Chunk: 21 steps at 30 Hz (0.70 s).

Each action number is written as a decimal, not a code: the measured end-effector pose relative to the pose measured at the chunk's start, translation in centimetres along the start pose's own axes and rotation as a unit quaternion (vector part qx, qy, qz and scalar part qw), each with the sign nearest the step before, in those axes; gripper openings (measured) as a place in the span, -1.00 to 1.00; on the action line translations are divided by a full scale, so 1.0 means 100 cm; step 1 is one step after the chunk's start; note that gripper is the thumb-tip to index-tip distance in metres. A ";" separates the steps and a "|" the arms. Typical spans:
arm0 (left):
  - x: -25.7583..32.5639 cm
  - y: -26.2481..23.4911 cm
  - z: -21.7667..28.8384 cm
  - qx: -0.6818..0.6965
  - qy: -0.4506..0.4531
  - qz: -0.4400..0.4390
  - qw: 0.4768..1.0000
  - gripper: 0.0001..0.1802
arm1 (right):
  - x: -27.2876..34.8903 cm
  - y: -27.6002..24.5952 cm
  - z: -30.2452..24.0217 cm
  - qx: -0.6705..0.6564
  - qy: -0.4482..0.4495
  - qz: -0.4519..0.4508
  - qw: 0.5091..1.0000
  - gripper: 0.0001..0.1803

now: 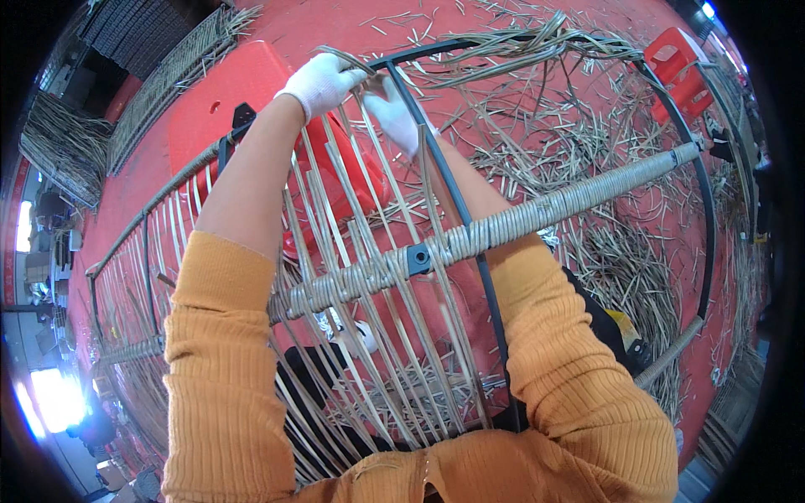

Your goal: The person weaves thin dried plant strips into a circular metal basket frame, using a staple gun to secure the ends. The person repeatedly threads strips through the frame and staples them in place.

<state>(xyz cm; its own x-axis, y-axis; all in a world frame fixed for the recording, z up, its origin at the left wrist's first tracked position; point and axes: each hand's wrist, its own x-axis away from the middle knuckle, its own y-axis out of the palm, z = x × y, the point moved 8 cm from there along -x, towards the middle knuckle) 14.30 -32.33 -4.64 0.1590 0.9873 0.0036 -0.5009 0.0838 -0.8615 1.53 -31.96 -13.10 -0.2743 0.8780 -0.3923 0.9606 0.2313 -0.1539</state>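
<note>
Upper centre of the frame, the left hand (323, 81) in a white glove has its fingers pinched on a pale rattan strip (348, 59) at the dark metal frame (457, 205); the right hand (394, 113), gloved too, lies just beside it behind the strands, its fingers' grip impossible to tell. Cut rattan scraps (587, 151) litter the red floor (335, 25) at upper right.

Red floor (335, 25) littered with cane offcuts (579, 142), woven panels (168, 71) at the left, bright daylight lower left.

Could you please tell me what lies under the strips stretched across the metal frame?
Through the strips, a red plastic stool and red floor littered with cuttings show. The stool's lower part is covered.
</note>
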 end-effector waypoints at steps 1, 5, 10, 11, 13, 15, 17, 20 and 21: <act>0.001 -0.004 0.001 -0.023 0.006 0.022 0.999 -0.62 | -0.003 0.003 0.001 -0.098 0.074 0.000 0.992 -0.56; 0.013 0.002 0.005 -0.032 0.019 0.062 0.997 -0.55 | 0.026 -0.003 -0.014 -0.323 0.193 0.045 0.925 -0.78; -0.001 0.001 -0.011 0.228 -0.011 0.081 0.970 -0.69 | 0.016 0.016 0.007 -0.526 0.170 0.060 0.831 -0.77; -0.010 0.000 -0.016 0.240 -0.022 0.056 0.969 -0.69 | 0.013 0.022 0.024 -0.571 0.195 0.089 0.792 -0.79; -0.023 -0.001 0.010 -0.128 0.186 -0.007 0.974 -0.78 | -0.006 0.024 0.045 -0.584 0.171 0.098 0.787 -0.80; -0.047 0.007 -0.027 0.041 -0.048 -0.096 0.993 -0.72 | -0.029 0.017 0.031 -0.299 -0.002 0.026 0.954 -0.82; -0.057 0.012 -0.037 -0.045 -0.146 -0.125 0.980 -0.65 | -0.040 0.019 0.048 -0.268 0.077 -0.016 0.960 -0.77; -0.049 -0.001 -0.024 -0.145 -0.145 0.015 0.979 -0.59 | -0.040 -0.001 0.025 0.017 0.000 -0.010 1.000 -0.68; -0.041 -0.012 -0.014 -0.164 -0.114 0.100 0.975 -0.58 | -0.034 -0.003 0.019 0.029 0.011 -0.011 0.999 -0.68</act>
<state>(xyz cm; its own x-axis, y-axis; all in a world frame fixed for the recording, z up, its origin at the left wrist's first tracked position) 15.47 -36.66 -4.37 -0.1267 0.9868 -0.1007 -0.1972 -0.1246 -0.9724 2.07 -35.85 -13.41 -0.2929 0.8823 -0.3684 0.9502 0.2259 -0.2145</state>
